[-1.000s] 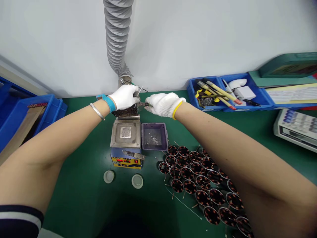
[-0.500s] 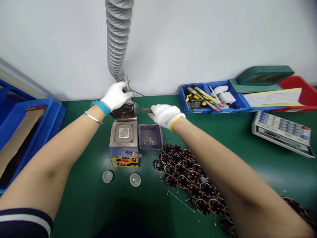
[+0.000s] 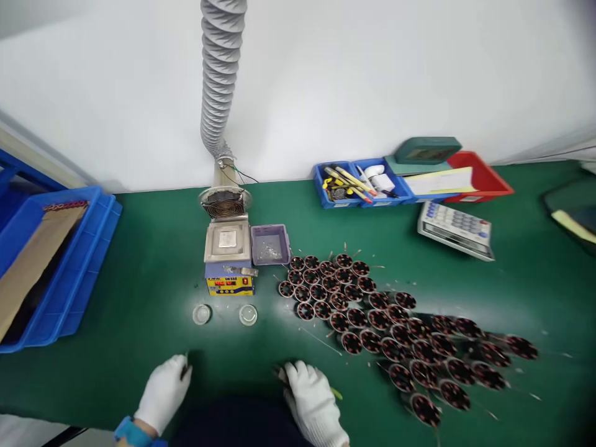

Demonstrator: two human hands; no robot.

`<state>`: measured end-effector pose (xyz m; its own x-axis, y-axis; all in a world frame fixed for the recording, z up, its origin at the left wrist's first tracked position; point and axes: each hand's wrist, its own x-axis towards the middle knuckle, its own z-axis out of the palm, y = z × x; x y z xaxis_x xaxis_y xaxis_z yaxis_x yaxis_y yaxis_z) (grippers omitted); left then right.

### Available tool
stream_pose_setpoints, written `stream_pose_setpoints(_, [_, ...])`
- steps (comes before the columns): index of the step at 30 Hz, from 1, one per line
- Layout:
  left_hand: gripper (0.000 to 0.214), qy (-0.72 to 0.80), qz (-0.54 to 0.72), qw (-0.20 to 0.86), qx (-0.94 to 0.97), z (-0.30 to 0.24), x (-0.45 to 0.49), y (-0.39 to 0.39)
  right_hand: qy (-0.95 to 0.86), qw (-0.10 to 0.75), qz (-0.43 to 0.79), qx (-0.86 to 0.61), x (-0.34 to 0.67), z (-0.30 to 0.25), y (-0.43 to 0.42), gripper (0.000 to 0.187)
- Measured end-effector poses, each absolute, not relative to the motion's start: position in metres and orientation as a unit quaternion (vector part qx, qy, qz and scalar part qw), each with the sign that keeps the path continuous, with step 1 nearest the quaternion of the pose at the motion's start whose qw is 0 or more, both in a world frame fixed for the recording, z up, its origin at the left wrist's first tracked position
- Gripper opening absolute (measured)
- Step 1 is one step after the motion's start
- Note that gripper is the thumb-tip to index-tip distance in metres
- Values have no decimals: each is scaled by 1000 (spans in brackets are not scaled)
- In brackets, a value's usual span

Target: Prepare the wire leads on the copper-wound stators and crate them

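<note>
My left hand (image 3: pixel 164 392), in a white glove with a blue wristband, is closed near the table's front edge. A thin dark tip shows at its fingertips, too small to name. My right hand (image 3: pixel 311 400), also gloved, is closed around a small hand tool (image 3: pixel 282 374); its dark end sticks out at the left and a yellow-green end (image 3: pixel 336 393) at the right. The kind of tool is mostly hidden. Beyond the hands stand two small round dishes (image 3: pixel 202 314) and a solder pot (image 3: pixel 228 241) with a lit red display. Many round wire-wound parts (image 3: pixel 357 317) stand to the right.
A grey tray (image 3: pixel 270 245) with scraps adjoins the pot, and a metal strip (image 3: pixel 241 270) lies across its front. Above hangs an exhaust hose (image 3: pixel 222 74). Blue bins (image 3: pixel 93 261) stand left; pen boxes (image 3: pixel 342 198), a red bin (image 3: pixel 498 184) and a calculator (image 3: pixel 456 228) are right.
Both hands have drawn back from around the exhaust hood and pot to the table's front edge. The right hand has kept hold of the tool. My view has shifted, showing more of the right side.
</note>
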<state>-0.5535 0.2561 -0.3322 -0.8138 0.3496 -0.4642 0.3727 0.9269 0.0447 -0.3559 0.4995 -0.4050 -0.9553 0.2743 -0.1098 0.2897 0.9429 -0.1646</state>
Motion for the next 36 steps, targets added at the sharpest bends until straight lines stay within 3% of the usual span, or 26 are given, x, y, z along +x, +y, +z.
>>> stream_pose_setpoints(6, [19,884,-82,348,303,-362,-530,296,962,-36,-184,200,-349,-386,513,46])
stream_pose_setpoints(9, [22,857,-68,394,325,-353,-537,304,936,-66,-178,298,-330,-379,536,42])
stream_pose_setpoints(12, [31,862,-34,396,314,-337,-545,300,913,21,-131,387,-317,-373,557,39])
stream_pose_setpoints(16, [37,901,31,317,294,-319,-548,300,915,125,-127,363,-342,-370,564,38])
stream_pose_setpoints(19, [35,921,73,231,306,-307,-556,313,901,153,-122,386,-377,-371,560,31])
stream_pose_setpoints(23, [38,927,96,97,349,-279,-597,346,885,185,-140,403,-401,-370,566,37])
stream_pose_setpoints(28, [53,928,70,-71,358,-232,-689,412,886,212,-221,349,-395,-358,577,22])
stream_pose_setpoints(31, [53,918,31,-120,376,-213,-740,460,863,200,-314,340,-398,-347,574,18])
stream_pose_setpoints(36, [38,903,-47,-114,412,-204,-793,511,759,137,-551,317,-425,-329,582,24])
